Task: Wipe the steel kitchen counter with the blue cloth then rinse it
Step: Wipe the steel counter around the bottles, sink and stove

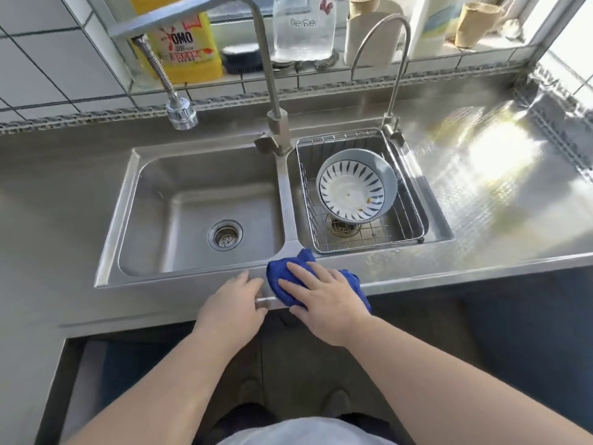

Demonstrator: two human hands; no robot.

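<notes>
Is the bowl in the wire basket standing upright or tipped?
Tipped. The bowl leans on its side against the wire basket, so its patterned inside faces the camera.

You are working with both forearms bare, no sleeves showing, and no rings, watch or gloves on your left hand [231, 306] or your right hand [325, 298]. You are wearing a pale grey-white top [305, 432], dark trousers [295, 358] and dark footwear [244, 412].

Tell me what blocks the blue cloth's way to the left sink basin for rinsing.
Nothing visible does. The blue cloth lies under the right hand on the counter's front edge, beside the left basin, which holds nothing but its drain.
</notes>
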